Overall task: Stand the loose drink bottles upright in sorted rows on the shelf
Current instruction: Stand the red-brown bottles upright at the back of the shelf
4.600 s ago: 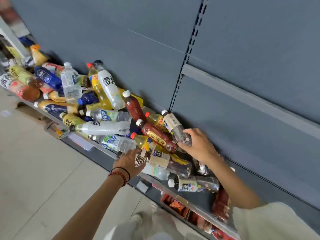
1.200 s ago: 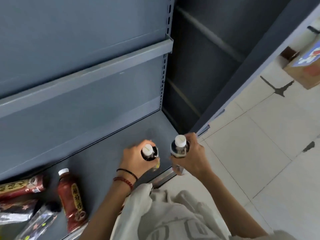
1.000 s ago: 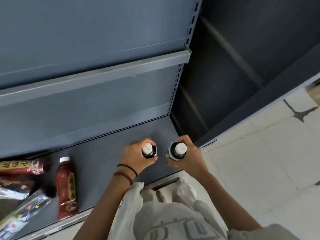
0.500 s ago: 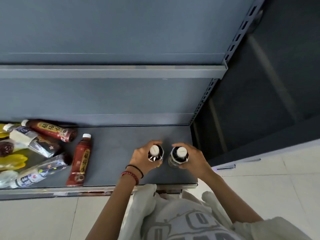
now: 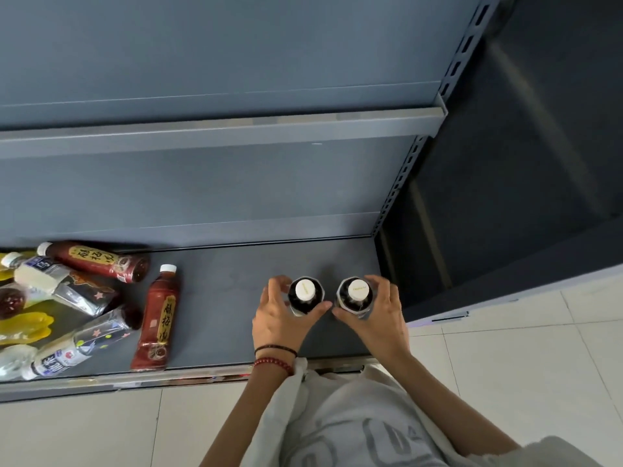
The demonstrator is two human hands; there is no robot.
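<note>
Two dark drink bottles with white caps stand upright side by side near the right end of the bottom shelf (image 5: 219, 298). My left hand (image 5: 281, 320) wraps around the left dark bottle (image 5: 305, 291), thumb in front and fingers behind. The right dark bottle (image 5: 358, 291) is held the same way by my right hand (image 5: 379, 315). Both bottle bases are hidden from above. At the shelf's left end lie loose bottles: a red tea bottle (image 5: 158, 318) pointing away, a second red tea bottle (image 5: 97, 261) at the back, and a clear starred bottle (image 5: 81, 345).
A yellow bottle (image 5: 23, 326) and other bottles lie in the pile at the far left. An upper shelf edge (image 5: 219, 131) overhangs the bottom shelf. A perforated upright (image 5: 401, 187) ends the bay; a darker bay (image 5: 505, 163) lies to its right. Pale floor tiles (image 5: 522, 358) are below.
Both hands carried a dark bottle each from the pile to the shelf's right end. Over the last second the bottles came level and close together, upright on the shelf.
</note>
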